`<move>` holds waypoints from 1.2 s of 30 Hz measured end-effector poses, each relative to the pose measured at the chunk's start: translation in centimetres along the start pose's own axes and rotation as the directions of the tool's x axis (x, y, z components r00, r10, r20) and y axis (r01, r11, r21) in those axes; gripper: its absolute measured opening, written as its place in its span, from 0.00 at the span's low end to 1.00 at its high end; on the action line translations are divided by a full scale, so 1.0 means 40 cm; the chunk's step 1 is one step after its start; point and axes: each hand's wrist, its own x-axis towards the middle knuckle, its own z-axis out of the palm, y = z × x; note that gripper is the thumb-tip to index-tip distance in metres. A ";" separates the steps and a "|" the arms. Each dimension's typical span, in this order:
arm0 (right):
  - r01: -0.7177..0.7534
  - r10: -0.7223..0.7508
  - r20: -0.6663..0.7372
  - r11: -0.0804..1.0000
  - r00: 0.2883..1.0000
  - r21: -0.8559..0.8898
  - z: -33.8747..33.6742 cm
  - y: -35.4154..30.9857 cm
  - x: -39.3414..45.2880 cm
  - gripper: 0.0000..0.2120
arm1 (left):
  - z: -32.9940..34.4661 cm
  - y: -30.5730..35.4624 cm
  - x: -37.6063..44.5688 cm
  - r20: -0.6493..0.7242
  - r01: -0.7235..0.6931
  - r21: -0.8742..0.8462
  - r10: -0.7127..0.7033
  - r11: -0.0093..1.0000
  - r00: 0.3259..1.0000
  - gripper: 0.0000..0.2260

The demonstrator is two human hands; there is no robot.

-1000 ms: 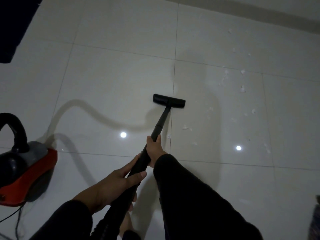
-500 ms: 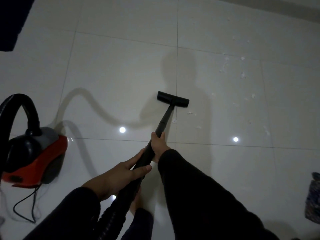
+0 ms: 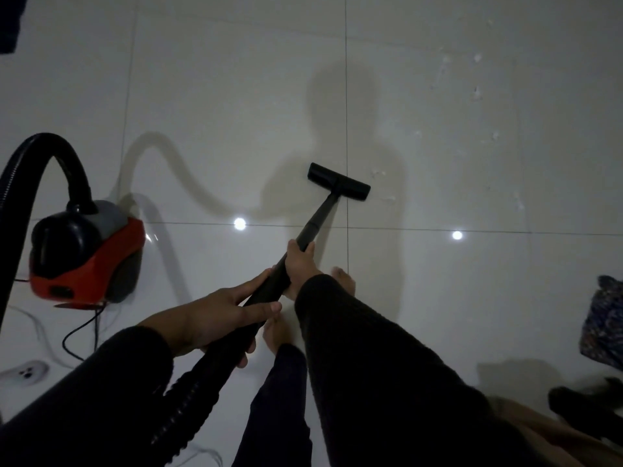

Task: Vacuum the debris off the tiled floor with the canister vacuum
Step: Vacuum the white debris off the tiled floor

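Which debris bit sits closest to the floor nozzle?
The pale scrap just off the floor nozzle's right end, beside the head. A second scrap lies slightly farther up; the other bits are scattered well off to the upper right.

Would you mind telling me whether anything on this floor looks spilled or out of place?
Yes: pale scraps of debris lie scattered over the tiles right of the floor nozzle, the nearest bits just beside its right end. A thin black cord loops loose on the floor by the red canister.
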 end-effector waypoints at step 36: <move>-0.013 -0.005 -0.077 0.972 0.997 -0.236 -0.433 -0.118 0.006 0.28 | 0.331 0.103 0.233 0.048 -0.036 -0.095 0.040 0.995 0.998 0.29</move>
